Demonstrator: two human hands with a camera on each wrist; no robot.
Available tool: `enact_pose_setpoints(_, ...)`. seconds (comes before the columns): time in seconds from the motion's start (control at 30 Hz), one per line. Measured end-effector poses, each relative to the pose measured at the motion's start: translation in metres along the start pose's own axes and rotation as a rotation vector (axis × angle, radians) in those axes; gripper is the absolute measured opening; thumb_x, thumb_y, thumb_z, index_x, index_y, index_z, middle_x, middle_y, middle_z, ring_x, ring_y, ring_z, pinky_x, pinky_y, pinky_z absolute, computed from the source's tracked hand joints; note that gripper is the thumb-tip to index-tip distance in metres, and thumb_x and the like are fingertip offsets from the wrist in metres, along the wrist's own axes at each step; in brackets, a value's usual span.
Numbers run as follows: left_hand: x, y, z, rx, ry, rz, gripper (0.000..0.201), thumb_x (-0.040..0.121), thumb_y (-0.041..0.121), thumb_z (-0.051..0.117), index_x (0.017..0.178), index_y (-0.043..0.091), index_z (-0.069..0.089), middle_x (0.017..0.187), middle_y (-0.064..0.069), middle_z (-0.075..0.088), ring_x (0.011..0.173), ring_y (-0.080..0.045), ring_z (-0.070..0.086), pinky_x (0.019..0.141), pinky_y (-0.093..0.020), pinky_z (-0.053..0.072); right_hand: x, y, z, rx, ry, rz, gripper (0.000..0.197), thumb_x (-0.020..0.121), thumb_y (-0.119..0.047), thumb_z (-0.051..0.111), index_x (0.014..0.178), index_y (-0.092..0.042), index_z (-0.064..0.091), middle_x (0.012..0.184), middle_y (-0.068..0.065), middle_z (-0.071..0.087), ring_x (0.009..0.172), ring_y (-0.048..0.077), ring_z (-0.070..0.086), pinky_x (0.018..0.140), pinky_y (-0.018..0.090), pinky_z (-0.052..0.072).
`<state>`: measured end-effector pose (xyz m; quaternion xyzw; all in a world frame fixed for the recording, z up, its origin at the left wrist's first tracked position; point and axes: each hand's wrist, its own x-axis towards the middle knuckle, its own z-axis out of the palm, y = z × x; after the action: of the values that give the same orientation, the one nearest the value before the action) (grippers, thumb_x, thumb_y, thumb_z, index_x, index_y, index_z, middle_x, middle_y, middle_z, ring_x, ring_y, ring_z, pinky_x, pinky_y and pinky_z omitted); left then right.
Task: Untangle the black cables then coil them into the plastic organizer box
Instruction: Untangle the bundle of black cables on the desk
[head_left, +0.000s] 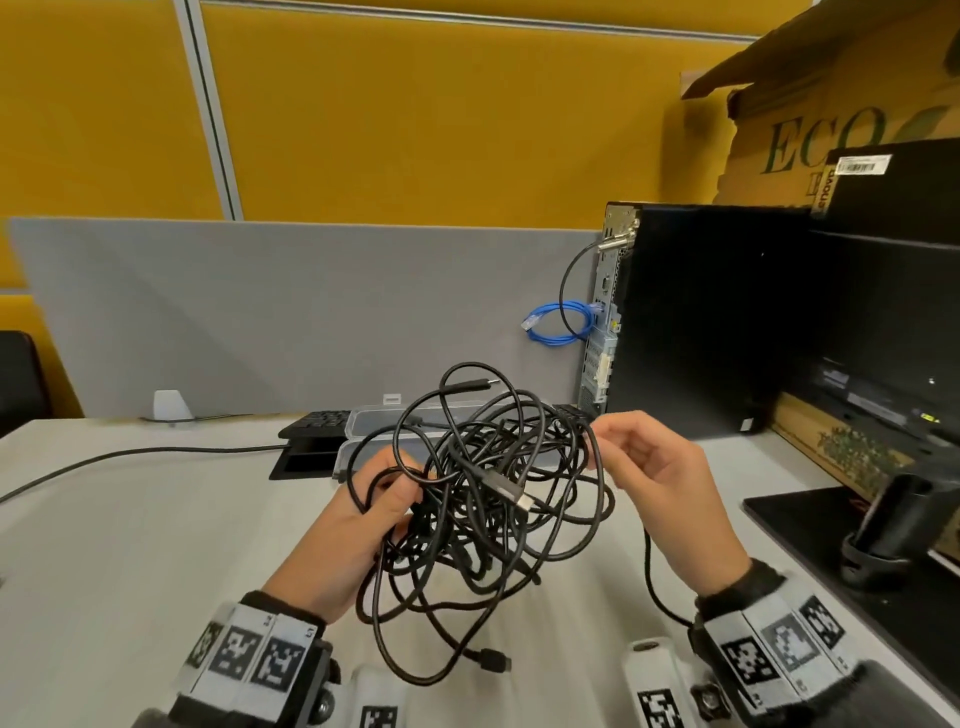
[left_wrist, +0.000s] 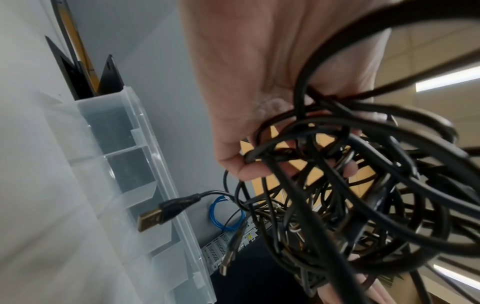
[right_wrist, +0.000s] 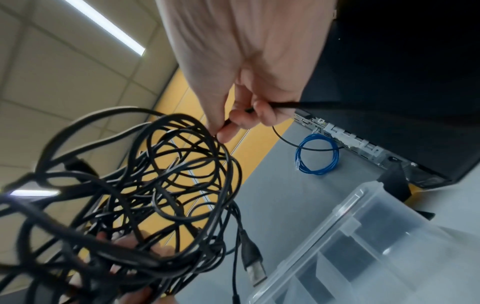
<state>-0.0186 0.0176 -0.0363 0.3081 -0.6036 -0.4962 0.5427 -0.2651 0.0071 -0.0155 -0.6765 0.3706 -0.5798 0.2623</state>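
Observation:
A tangled bundle of black cables (head_left: 483, 499) hangs in the air above the white desk, several USB plugs sticking out of it. My left hand (head_left: 363, 514) grips the bundle from its left side, fingers curled round several strands (left_wrist: 298, 156). My right hand (head_left: 649, 467) pinches one black strand (right_wrist: 226, 123) at the bundle's upper right between thumb and fingers. That strand runs on through the fist and loops down past my right wrist. The clear plastic organizer box (head_left: 374, 421) lies open on the desk just behind the bundle, its divided compartments (left_wrist: 124, 164) holding nothing that I can see.
A black keyboard (head_left: 317, 418) sits behind the box. A black computer tower (head_left: 696, 317) with a blue network cable (head_left: 558, 322) stands at the back right. A monitor base (head_left: 841, 525) and a cardboard box (head_left: 831, 135) fill the right side. One black cable (head_left: 130, 457) runs left across the desk.

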Motion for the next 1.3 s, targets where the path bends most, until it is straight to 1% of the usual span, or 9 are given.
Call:
enact_pose_setpoints(0.2,-0.001,0.002,-0.001,0.053,-0.001,-0.01,0.053,0.052,0.075,0.069,0.08,0.031,0.065,0.076,0.005,0.065,0.077,-0.023,0.058,0.079,-0.053,0.049,0.002,0.006,0.003,0.009,-0.041,0.063,0.012,0.089,-0.009,0.058,0.096,-0.017,0.065,0.091,0.004,0.069,0.088,0.016,0.065,0.081,0.022,0.05)
enact_pose_setpoints(0.37,-0.003,0.005,0.002,0.046,-0.08,-0.049,0.04,0.046,0.071,0.074,0.062,0.037,0.063,0.063,0.012,0.063,0.064,-0.002,0.062,0.061,-0.018,0.05,0.003,0.005,0.01,0.125,0.023,0.11,0.012,0.089,-0.003,0.056,0.088,-0.014,0.063,0.085,0.001,0.069,0.084,0.013,0.065,0.075,0.018,0.05)
enact_pose_setpoints(0.5,-0.003,0.008,0.006,0.11,-0.038,-0.079,0.022,0.069,0.054,0.07,0.063,0.035,0.06,0.062,0.009,0.062,0.063,-0.004,0.057,0.067,-0.026,0.044,0.004,0.012,0.012,-0.061,-0.088,0.117,0.013,0.09,-0.008,0.057,0.086,-0.02,0.06,0.088,0.005,0.069,0.088,0.026,0.063,0.078,0.036,0.053)
enact_pose_setpoints(0.6,-0.001,0.008,0.007,0.126,0.055,-0.076,0.018,0.083,0.035,0.062,0.075,0.021,0.058,0.063,0.004,0.06,0.064,-0.007,0.055,0.066,-0.024,0.044,0.004,0.007,0.007,-0.3,-0.061,0.029,0.017,0.09,-0.009,0.058,0.085,-0.024,0.058,0.087,-0.008,0.065,0.086,0.006,0.06,0.074,0.018,0.048)
enact_pose_setpoints(0.7,0.001,0.007,0.012,0.216,0.061,-0.057,0.026,0.085,0.032,0.06,0.076,0.01,0.051,0.064,0.005,0.055,0.064,-0.005,0.051,0.063,-0.017,0.042,-0.003,-0.024,0.009,-0.346,0.073,-0.177,0.012,0.09,-0.01,0.056,0.088,-0.021,0.059,0.084,-0.011,0.058,0.079,0.006,0.055,0.068,0.009,0.041)
enact_pose_setpoints(0.87,0.001,-0.001,0.028,0.292,0.11,-0.131,0.032,0.092,0.03,0.05,0.086,-0.001,0.046,0.077,-0.006,0.047,0.071,-0.011,0.046,0.068,-0.024,0.039,-0.013,-0.062,0.033,-0.78,-0.382,-0.1,0.043,0.085,-0.062,0.039,0.074,-0.025,0.058,0.075,-0.01,0.049,0.075,0.006,0.047,0.065,0.018,0.037)
enact_pose_setpoints(1.0,-0.002,-0.001,0.039,0.174,0.04,-0.308,0.028,0.089,0.038,0.05,0.092,0.011,0.052,0.088,-0.003,0.06,0.078,-0.007,0.061,0.07,-0.021,0.051,-0.007,-0.034,0.039,-1.066,-0.483,-0.012,0.037,0.091,-0.049,0.044,0.077,-0.019,0.058,0.08,-0.007,0.048,0.075,0.014,0.05,0.061,0.024,0.038)
enact_pose_setpoints(1.13,-0.005,0.012,0.022,0.137,-0.176,-0.424,0.039,0.085,0.048,0.054,0.115,0.025,0.061,0.116,-0.001,0.064,0.107,-0.017,0.061,0.075,-0.037,0.056,0.008,-0.009,0.019,-0.931,-0.412,0.12,0.022,0.095,-0.033,0.044,0.083,-0.019,0.057,0.085,0.0,0.062,0.078,0.02,0.058,0.072,0.038,0.051)
enact_pose_setpoints(1.3,0.001,0.026,-0.003,0.196,0.161,-0.176,0.019,0.087,0.031,0.057,0.102,0.021,0.063,0.109,-0.002,0.068,0.102,-0.021,0.064,0.076,-0.032,0.052,0.016,-0.023,0.011,-0.946,-0.422,-0.069,0.016,0.098,-0.03,0.039,0.096,-0.024,0.054,0.081,-0.009,0.056,0.079,0.014,0.055,0.064,0.029,0.043)
